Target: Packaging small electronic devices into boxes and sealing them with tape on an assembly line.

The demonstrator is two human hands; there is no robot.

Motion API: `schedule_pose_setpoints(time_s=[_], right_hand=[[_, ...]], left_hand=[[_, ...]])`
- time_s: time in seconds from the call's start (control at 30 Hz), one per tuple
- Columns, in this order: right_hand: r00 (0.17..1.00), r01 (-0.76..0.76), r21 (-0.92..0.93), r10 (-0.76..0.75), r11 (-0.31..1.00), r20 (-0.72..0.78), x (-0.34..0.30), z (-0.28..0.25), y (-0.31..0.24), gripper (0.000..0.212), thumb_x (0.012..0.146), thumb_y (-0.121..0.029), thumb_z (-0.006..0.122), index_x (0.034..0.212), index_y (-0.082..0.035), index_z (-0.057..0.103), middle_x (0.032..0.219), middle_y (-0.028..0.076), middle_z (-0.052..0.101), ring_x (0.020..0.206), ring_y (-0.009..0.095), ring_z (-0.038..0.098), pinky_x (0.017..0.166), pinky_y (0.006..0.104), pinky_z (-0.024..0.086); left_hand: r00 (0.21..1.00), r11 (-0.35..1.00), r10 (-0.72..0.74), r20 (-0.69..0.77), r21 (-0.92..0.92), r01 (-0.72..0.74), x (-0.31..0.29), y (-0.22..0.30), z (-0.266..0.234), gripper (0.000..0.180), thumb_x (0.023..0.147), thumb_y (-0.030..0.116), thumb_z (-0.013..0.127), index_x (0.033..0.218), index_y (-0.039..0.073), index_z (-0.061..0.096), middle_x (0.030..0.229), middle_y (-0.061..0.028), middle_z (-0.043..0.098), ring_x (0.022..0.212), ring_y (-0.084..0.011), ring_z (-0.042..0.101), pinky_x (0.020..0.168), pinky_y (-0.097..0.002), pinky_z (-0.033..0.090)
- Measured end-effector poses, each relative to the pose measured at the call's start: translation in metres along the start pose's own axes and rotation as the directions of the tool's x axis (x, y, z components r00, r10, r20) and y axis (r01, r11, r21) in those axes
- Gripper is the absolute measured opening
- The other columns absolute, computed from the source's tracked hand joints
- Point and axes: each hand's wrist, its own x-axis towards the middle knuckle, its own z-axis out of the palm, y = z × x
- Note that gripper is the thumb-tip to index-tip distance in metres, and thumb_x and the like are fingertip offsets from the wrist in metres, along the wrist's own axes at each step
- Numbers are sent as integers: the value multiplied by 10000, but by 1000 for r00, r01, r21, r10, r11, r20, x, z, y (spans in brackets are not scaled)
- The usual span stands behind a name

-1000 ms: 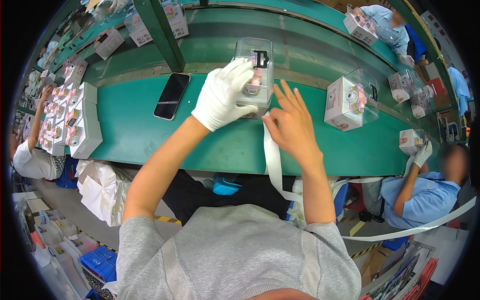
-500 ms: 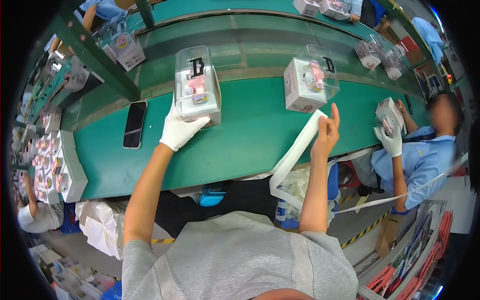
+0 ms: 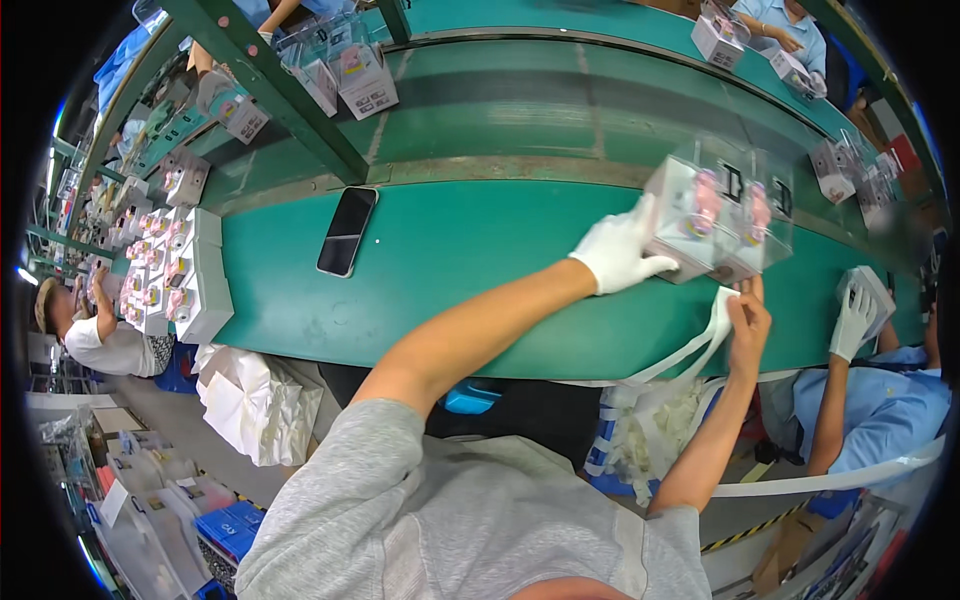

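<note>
My left hand (image 3: 618, 247), in a white glove, grips a white box (image 3: 677, 247) at its near left side. This box has a clear plastic cover and a pink toy figure inside. Right beside it stands a second white box (image 3: 737, 263) of the same kind, with its own clear cover and pink figure. Just below the second box is my bare right hand (image 3: 748, 325), its fingers pinching the end of a white strip (image 3: 703, 345). The strip hangs down over the near table edge.
A phone (image 3: 347, 232) lies on the green tabletop (image 3: 460, 270). Several white boxes with pink figures (image 3: 200, 290) are grouped at the left end. A green post (image 3: 290, 100) rises behind the phone. At right, a co-worker's gloved hand (image 3: 853, 320) holds a box.
My left hand has carried its box rightward until it stands beside the second box. My right hand still holds the strip's end, close below the boxes. The view has swung left.
</note>
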Motion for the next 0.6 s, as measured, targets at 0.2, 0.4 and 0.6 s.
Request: schedule_pose_setpoints(time_s=[0.2,0.4,0.6], right_hand=[[995,-98,-82,99,992,9,2,-21,-5,115,924,-19,663,847,53,619,1590,256,349,1477,377,346,1218,445,213],[979,-111,-68,97,992,-180,-52,-10,5,229,990,-145,593,899,59,643,1372,190,610,1112,209,593,999,318,423],[998,-30,-234,17,972,-58,-55,57,-8,192,968,-88,606,819,18,545,1266,163,645,1133,236,592,1031,378,422]], left_hand=[[968,996,89,233,-10,-89,6,-22,-21,858,885,416,696,1512,-44,334,1494,-276,462,1393,-401,448,1167,-405,380],[841,988,-95,-533,54,146,6,-149,-160,468,897,169,668,1343,50,590,1009,-126,743,1017,-269,720,862,-415,562],[715,586,-261,-648,482,651,-5,-248,-280,322,930,253,597,1140,17,534,978,-265,705,948,-456,680,867,-543,521]])
